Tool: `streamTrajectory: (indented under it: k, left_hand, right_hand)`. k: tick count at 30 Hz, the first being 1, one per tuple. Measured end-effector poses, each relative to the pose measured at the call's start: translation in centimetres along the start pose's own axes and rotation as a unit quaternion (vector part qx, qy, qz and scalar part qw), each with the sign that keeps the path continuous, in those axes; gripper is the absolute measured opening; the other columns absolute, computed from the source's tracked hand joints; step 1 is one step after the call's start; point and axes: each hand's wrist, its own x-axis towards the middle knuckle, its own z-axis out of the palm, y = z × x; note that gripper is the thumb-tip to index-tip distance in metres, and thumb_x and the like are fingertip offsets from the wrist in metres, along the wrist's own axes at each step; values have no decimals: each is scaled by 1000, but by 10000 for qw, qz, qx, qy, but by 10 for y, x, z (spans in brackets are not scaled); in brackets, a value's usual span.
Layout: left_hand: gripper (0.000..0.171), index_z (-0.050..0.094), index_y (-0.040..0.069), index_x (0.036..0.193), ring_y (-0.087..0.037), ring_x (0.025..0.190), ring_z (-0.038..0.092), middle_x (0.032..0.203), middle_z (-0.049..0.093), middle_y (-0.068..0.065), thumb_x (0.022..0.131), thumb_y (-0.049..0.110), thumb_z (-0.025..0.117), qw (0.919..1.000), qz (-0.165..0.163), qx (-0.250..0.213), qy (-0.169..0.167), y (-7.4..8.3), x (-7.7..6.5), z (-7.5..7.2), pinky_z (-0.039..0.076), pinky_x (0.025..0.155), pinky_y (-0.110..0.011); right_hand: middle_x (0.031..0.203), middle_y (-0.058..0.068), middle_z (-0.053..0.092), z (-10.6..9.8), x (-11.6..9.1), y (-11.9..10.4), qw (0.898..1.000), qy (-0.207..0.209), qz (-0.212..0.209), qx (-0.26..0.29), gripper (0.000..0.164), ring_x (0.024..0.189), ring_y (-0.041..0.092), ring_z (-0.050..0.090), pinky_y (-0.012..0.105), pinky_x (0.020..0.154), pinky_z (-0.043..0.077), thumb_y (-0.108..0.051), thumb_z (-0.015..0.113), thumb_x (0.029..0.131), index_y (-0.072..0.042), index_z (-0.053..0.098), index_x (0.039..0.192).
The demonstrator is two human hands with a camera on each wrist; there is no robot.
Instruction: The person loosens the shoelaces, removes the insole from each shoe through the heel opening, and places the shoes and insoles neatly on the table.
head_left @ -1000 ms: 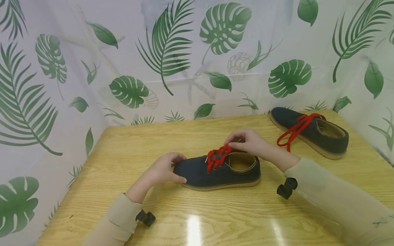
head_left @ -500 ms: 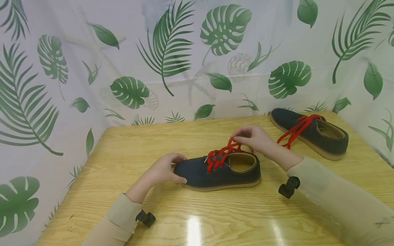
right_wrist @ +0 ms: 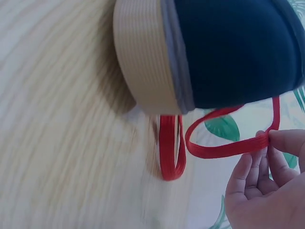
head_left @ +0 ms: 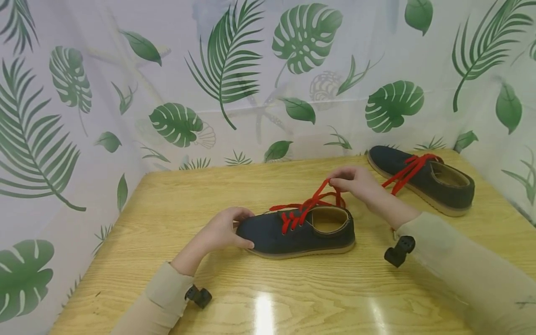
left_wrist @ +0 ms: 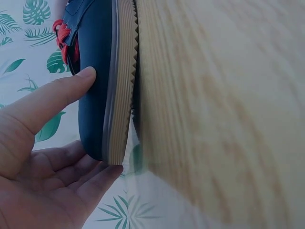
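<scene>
Lace (head_left: 316, 197) had come loose: my right hand (head_left: 356, 184) pinched the red end and drew it up and away from the near shoe (head_left: 299, 232) mid-table. My left hand (head_left: 224, 230) still cupped the toe, so the bow looked undone.

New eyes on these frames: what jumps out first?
The red lace, pinched by the right hand and drawn up and back from the dark blue shoe at the table's middle. The left hand grips that shoe's toe. A second shoe with the same red lace lies at the far right corner, before a leaf-print curtain.
</scene>
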Motion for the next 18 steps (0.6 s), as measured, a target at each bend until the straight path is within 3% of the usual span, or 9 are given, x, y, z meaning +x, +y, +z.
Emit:
streamTrajectory:
  k: [4,10,18]
  left_hand:
    - [65,65,2,137,-35,128,62,134,68,-16,79,7,93,10000,-31,3,5,1,0,0,52,116,-51]
    - [65,65,2,137,-36,129,62,135,67,-16,79,7,93,10000,-77,13,9,0,0,-1,51,117,-51]
    - [65,65,2,137,-36,128,63,134,67,-16,79,6,94,10000,-61,-43,-6,0,0,0,52,116,-50]
  right_hand:
    - [102,-14,70,-6,1,6,9998,58,71,173,35,96,2,65,14,85,54,-17,65,106,6,65,133]
    - [99,-21,69,-15,0,11,9989,224,194,358,38,91,-7,65,11,83,55,-18,65,106,6,64,136]
    - [109,-12,68,-24,-2,15,9981,368,430,253,42,89,-10,65,9,83,56,-21,62,108,6,61,140]
